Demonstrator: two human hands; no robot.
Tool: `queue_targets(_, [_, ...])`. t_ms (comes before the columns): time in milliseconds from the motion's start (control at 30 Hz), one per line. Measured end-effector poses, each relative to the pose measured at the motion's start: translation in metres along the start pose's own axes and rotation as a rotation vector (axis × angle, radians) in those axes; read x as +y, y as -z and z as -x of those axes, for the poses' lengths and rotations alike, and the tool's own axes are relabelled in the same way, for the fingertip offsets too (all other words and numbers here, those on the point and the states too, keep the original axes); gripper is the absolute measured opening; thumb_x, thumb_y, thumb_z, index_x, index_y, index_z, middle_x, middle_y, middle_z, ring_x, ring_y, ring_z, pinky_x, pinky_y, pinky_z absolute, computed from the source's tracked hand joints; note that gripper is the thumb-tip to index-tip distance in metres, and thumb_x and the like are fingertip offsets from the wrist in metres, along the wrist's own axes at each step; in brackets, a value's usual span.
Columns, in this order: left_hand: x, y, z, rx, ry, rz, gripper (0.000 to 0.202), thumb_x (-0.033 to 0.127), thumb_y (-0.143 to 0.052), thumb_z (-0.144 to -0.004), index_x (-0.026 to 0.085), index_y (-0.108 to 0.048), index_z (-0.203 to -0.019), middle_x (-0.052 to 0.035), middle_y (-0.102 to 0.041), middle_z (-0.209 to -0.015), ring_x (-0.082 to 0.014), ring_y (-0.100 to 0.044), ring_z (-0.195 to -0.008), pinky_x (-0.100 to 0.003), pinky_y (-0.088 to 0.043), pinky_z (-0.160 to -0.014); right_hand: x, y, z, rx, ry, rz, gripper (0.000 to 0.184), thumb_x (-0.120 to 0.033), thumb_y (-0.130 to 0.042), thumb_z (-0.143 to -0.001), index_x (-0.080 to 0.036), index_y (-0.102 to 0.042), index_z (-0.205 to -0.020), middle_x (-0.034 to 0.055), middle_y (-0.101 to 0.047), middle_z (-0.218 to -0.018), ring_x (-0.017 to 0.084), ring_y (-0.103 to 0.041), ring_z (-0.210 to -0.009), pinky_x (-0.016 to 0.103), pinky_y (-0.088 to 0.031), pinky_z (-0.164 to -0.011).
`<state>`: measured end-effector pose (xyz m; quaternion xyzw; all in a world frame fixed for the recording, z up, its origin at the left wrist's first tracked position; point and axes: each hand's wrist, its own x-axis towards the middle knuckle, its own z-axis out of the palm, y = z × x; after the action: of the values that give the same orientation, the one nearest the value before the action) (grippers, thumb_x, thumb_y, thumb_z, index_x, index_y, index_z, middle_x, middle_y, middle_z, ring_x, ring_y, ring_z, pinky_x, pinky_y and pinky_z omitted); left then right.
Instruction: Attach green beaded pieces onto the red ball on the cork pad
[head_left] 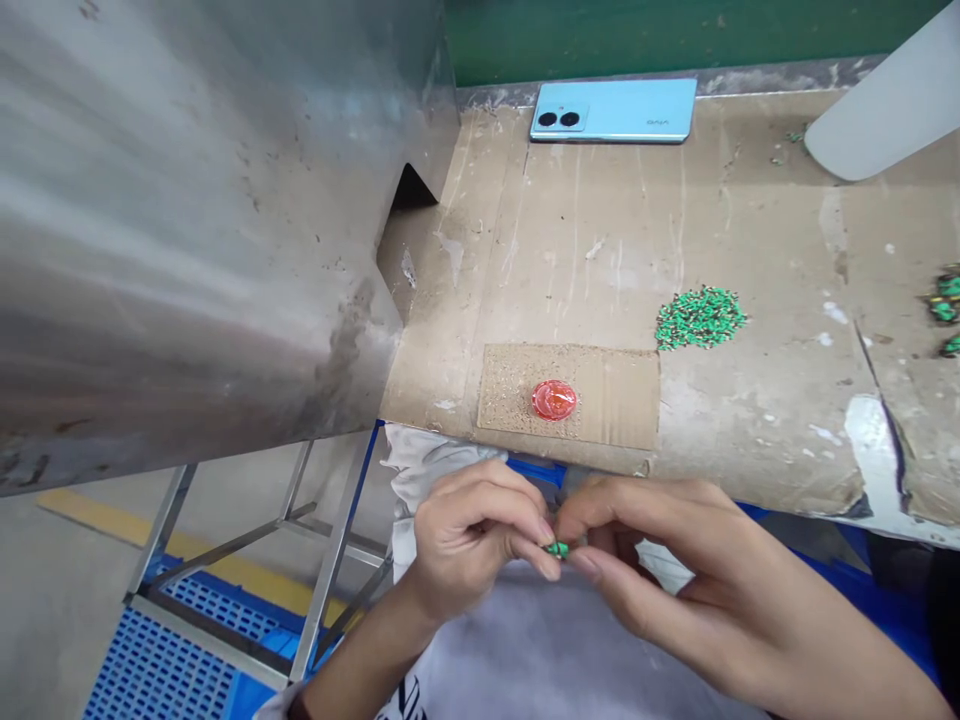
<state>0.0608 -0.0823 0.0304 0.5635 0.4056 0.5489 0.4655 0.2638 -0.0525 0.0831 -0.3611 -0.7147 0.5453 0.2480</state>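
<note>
Just in front of the table edge, my left hand (480, 530) pinches a small green part (557, 549) between thumb and index finger. The part has a darker band across it, and its exact kind is too small to make out. My right hand (667, 570) closes thumb and index finger on the part's other end, its fingertips nearly meeting those of the left. On the table beyond the hands lies a piece of cardboard (619, 400) bearing a small round dish (554, 400) with red-orange contents. A pile of tiny green pieces with metallic-looking ends (701, 318) sits beyond it to the right.
A light-blue phone (630, 110) lies at the back of the cardboard-covered table (570, 240). A white cylindrical object (885, 100) leans in at the back right. More green parts (946, 300) are at the right edge. A large metal housing (210, 220) stands along the left.
</note>
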Motion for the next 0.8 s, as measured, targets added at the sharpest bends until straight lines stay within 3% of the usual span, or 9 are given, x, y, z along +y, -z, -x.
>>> queue_targets(133, [0.001, -0.001, 0.003, 0.006, -0.065, -0.016, 0.021, 0.030, -0.076, -0.101, 0.019, -0.076, -0.084, -0.0022, -0.079, -0.078, -0.0120, -0.074, -0.067, -0.020, -0.057, -0.064, 0.004, -0.003, 0.004, 0.009, 0.014, -0.012, 0.010, -0.020, -0.069, -0.102, -0.029, -0.070, -0.106, -0.0067, -0.077, -0.084, 0.009, -0.068, -0.063, 0.018, -0.055, -0.059])
queue_targets(233, [0.004, -0.003, -0.001, 0.018, -0.083, -0.020, 0.014, 0.024, -0.085, -0.094, 0.019, -0.075, -0.085, -0.0011, -0.079, -0.078, -0.0127, -0.074, -0.070, -0.020, -0.057, -0.066, 0.011, -0.005, 0.008, 0.057, 0.091, -0.021, 0.018, -0.013, -0.066, -0.102, -0.028, -0.068, -0.111, -0.0034, -0.079, -0.094, 0.011, -0.075, -0.077, 0.019, -0.061, -0.070])
queue_targets(333, [0.010, -0.003, -0.006, -0.010, -0.044, -0.073, 0.017, 0.023, -0.093, -0.084, 0.019, -0.077, -0.088, -0.0017, -0.080, -0.079, -0.0129, -0.070, -0.066, -0.020, -0.052, -0.058, 0.018, -0.004, 0.011, 0.121, 0.227, 0.004, 0.025, -0.005, -0.063, -0.099, -0.026, -0.067, -0.112, 0.0006, -0.079, -0.098, 0.014, -0.078, -0.090, 0.021, -0.064, -0.080])
queue_targets(433, [0.016, -0.001, -0.007, -0.057, 0.011, -0.122, 0.013, 0.028, -0.090, -0.089, 0.019, -0.081, -0.093, -0.0033, -0.080, -0.081, -0.0100, -0.056, -0.054, -0.022, -0.043, -0.048, 0.021, -0.002, 0.013, 0.163, 0.301, 0.070, 0.031, 0.001, -0.063, -0.095, -0.023, -0.067, -0.114, 0.0034, -0.079, -0.101, 0.015, -0.078, -0.093, 0.021, -0.065, -0.082])
queue_targets(600, [0.019, -0.001, -0.002, -0.102, -0.026, -0.167, 0.017, 0.014, -0.078, -0.092, 0.017, -0.079, -0.109, -0.0012, -0.077, -0.081, -0.0074, -0.040, -0.049, -0.021, -0.038, -0.045, 0.023, -0.003, 0.014, 0.182, 0.354, 0.187, 0.025, 0.001, -0.057, -0.099, -0.018, -0.066, -0.112, 0.0068, -0.074, -0.103, 0.013, -0.075, -0.093, 0.019, -0.063, -0.086])
queue_targets(800, [0.024, -0.005, -0.001, -0.084, 0.065, -0.229, 0.022, 0.002, -0.070, -0.082, 0.016, -0.077, -0.097, 0.0062, -0.061, -0.063, -0.0061, -0.036, -0.046, -0.022, -0.033, -0.045, 0.026, -0.005, 0.015, 0.159, 0.375, 0.258, 0.018, -0.005, -0.056, -0.105, -0.017, -0.065, -0.113, 0.0080, -0.072, -0.105, 0.014, -0.073, -0.092, 0.021, -0.063, -0.083])
